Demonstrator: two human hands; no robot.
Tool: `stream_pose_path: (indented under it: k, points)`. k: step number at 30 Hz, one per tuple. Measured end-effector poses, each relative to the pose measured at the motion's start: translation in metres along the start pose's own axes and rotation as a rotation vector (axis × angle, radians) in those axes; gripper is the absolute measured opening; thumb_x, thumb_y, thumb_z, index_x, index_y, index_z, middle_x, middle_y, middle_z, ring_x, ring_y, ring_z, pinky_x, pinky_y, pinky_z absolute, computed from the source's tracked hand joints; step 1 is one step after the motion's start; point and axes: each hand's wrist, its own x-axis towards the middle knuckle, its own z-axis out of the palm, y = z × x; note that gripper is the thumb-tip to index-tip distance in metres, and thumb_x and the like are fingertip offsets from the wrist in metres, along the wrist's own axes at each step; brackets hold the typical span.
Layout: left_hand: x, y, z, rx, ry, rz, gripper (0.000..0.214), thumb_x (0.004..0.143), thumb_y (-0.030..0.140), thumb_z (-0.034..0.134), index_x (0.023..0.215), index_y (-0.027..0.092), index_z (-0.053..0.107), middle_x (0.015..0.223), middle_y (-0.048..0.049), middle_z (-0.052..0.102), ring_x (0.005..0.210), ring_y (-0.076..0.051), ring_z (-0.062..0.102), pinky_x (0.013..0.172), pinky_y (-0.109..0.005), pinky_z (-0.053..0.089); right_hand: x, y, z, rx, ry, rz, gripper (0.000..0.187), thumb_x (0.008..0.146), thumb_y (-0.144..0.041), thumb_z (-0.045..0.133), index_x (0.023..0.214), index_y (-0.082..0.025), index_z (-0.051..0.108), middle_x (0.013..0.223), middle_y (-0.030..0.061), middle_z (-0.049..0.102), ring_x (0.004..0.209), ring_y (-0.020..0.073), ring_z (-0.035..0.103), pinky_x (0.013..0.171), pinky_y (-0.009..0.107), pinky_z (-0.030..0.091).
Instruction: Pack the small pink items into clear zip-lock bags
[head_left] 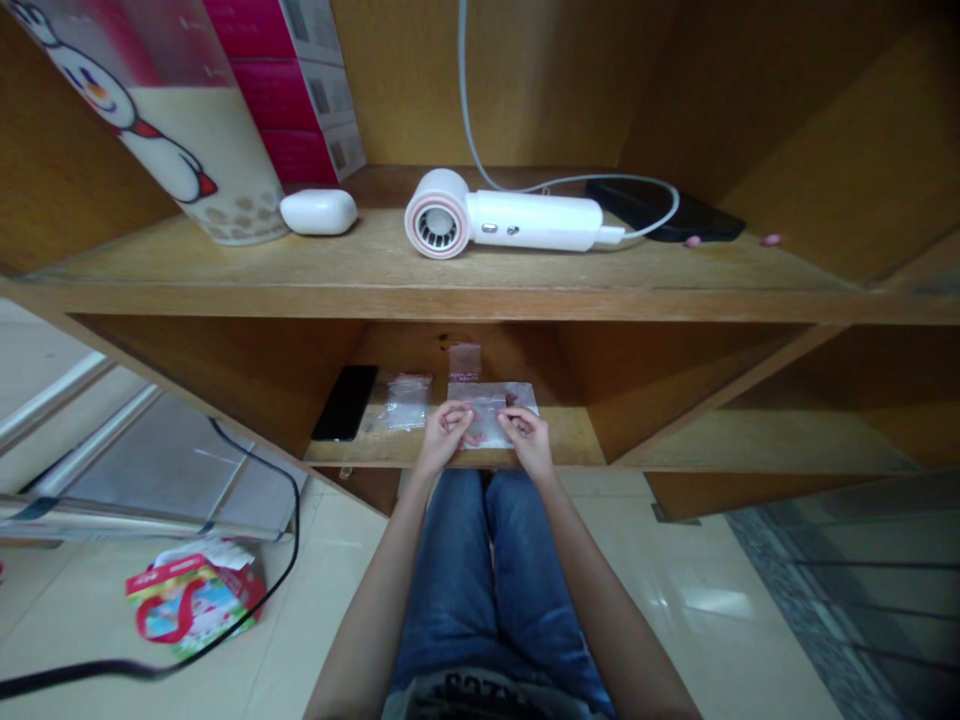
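Note:
Over the lower shelf, my left hand (448, 428) and my right hand (527, 432) face each other with fingers pinched. Between them is a small clear plastic bag (489, 412), its two sides held at my fingertips. Under it lies a whitish, see-through sheet or bag (523, 395). A small pinkish bit shows by my left fingertips, too small to name. Behind my hands lies another clear bag with a pink tint (465, 361). To the left rests a stack of clear plastic bags (407, 402), and beyond that a black phone (345, 402).
On the upper shelf (480, 300) stand a bubble tea cup (217, 160), pink boxes (277, 100), a white case (319, 212), a white hair dryer (510, 220) with its cord, and a black flat object (675, 212). A colourful bag (191, 595) and black cable (292, 530) are at lower left.

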Motion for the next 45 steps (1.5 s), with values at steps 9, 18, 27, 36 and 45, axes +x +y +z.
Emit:
stream_pose_path:
  k: [9, 18, 27, 36, 45]
  points:
    - [-0.001, -0.002, 0.0006, -0.031, 0.033, 0.002, 0.032, 0.07, 0.045, 0.06, 0.081, 0.016, 0.051, 0.066, -0.0041, 0.068, 0.06, -0.018, 0.066, 0.048, -0.024, 0.05, -0.0041, -0.0035, 0.0006, 0.07, -0.013, 0.025, 0.021, 0.072, -0.04, 0.06, 0.075, -0.02, 0.06, 0.073, 0.0027, 0.063, 0.066, 0.0168, 0.06, 0.065, 0.03, 0.048]
    - [-0.0049, 0.0005, 0.0035, 0.021, 0.034, -0.003, 0.031, 0.069, 0.045, 0.061, 0.077, 0.016, 0.055, 0.06, -0.0021, 0.067, 0.055, -0.016, 0.064, 0.054, -0.026, 0.051, -0.0035, 0.003, 0.0014, 0.022, -0.065, -0.002, 0.023, 0.078, -0.042, 0.053, 0.083, -0.021, 0.061, 0.079, 0.0028, 0.063, 0.073, 0.0173, 0.058, 0.067, 0.03, 0.047]
    - [-0.0027, 0.0017, 0.0029, 0.039, 0.041, -0.006, 0.028, 0.068, 0.044, 0.063, 0.074, 0.017, 0.058, 0.059, 0.0004, 0.064, 0.054, -0.016, 0.063, 0.051, -0.025, 0.05, -0.004, -0.0032, 0.0028, 0.058, -0.107, 0.049, 0.023, 0.078, -0.043, 0.052, 0.075, -0.021, 0.056, 0.065, -0.0004, 0.057, 0.059, 0.0151, 0.056, 0.058, 0.027, 0.046]
    - [-0.0042, 0.0017, 0.0024, 0.056, 0.006, 0.028, 0.024, 0.069, 0.04, 0.062, 0.071, 0.016, 0.06, 0.056, 0.0, 0.062, 0.05, -0.013, 0.059, 0.05, -0.023, 0.048, -0.003, -0.0028, 0.0034, 0.055, -0.108, 0.047, 0.023, 0.078, -0.043, 0.051, 0.075, -0.021, 0.055, 0.065, -0.0006, 0.055, 0.058, 0.0139, 0.053, 0.053, 0.025, 0.043]
    - [-0.0019, -0.0004, 0.0015, 0.185, -0.034, 0.089, 0.026, 0.066, 0.038, 0.065, 0.073, 0.013, 0.066, 0.069, -0.0048, 0.067, 0.061, -0.014, 0.061, 0.057, -0.023, 0.047, -0.0044, -0.002, 0.0043, -0.04, -0.147, -0.006, 0.021, 0.078, -0.039, 0.053, 0.076, -0.019, 0.057, 0.063, -0.0009, 0.054, 0.057, 0.0126, 0.051, 0.054, 0.023, 0.04]
